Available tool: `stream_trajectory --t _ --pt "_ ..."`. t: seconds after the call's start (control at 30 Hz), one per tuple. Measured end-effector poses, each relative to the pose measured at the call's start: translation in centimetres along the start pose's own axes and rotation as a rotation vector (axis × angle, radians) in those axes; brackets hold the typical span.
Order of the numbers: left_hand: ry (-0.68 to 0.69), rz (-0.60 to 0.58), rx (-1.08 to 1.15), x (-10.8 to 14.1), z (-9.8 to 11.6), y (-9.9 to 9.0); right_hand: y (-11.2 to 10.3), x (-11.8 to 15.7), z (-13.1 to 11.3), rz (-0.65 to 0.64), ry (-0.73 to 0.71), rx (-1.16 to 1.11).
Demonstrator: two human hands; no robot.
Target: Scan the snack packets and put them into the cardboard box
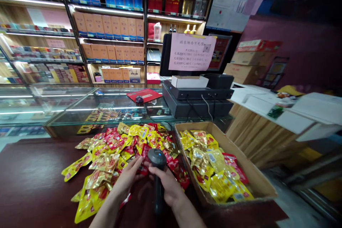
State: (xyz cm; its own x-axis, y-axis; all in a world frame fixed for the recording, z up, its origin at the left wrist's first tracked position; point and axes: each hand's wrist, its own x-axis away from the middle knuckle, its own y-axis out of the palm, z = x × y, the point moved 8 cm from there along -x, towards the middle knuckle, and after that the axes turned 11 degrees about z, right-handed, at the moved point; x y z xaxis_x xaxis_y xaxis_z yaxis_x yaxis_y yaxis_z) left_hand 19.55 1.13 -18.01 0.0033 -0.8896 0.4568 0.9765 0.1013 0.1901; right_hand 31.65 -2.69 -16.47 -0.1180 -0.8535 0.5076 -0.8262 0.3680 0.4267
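Observation:
My right hand (pixel 165 185) is shut around the grip of a black handheld barcode scanner (pixel 158 174), with its round head tilted up. My left hand (pixel 127 175) reaches toward the scanner head, its fingertips at the edge of a red foil snack packet (pixel 143 169). Whether it grips that packet is hard to see. Both hands are over a loose pile of yellow and red foil snack packets (pixel 112 153) on a dark red wooden counter (pixel 40 185). To the right, an open cardboard box (pixel 256 172) holds more of these packets (pixel 216 165).
A glass display case (pixel 107 108) stands just beyond the pile, with a red folder (pixel 144 94) on top. Behind it sit a black till unit (pixel 197 92) and a pink notice (pixel 191 51). Stocked shelves (pixel 107 25) line the back, with stacked cartons (pixel 251 58) at right.

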Motion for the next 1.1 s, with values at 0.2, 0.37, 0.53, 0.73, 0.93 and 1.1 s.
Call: stream_trajectory --t 0.2,0.37,0.53,0.73,0.93,1.1 --pt "0.012 -0.110 0.002 -1.6 -0.5 2.1 -1.3 0.9 -1.3 0.017 -0.088 0.051" --pt "0.036 -0.227 0.026 -3.1 1.2 4.2 -3.1 1.5 -3.4 0.038 -0.206 0.098" --pt "0.063 -0.343 0.060 -3.3 4.4 6.9 -4.2 2.0 -4.1 0.055 -0.205 0.137" --pt "0.084 -0.374 0.007 -4.2 6.8 8.9 -4.2 2.4 -3.9 0.045 -0.207 0.170" --pt "-0.017 -0.273 -0.052 -6.1 7.6 9.0 -3.7 2.5 -3.9 0.066 -0.224 0.220" --pt "-0.056 -0.299 -0.080 -6.4 7.9 9.1 -3.8 1.9 -3.7 0.102 -0.236 0.287"
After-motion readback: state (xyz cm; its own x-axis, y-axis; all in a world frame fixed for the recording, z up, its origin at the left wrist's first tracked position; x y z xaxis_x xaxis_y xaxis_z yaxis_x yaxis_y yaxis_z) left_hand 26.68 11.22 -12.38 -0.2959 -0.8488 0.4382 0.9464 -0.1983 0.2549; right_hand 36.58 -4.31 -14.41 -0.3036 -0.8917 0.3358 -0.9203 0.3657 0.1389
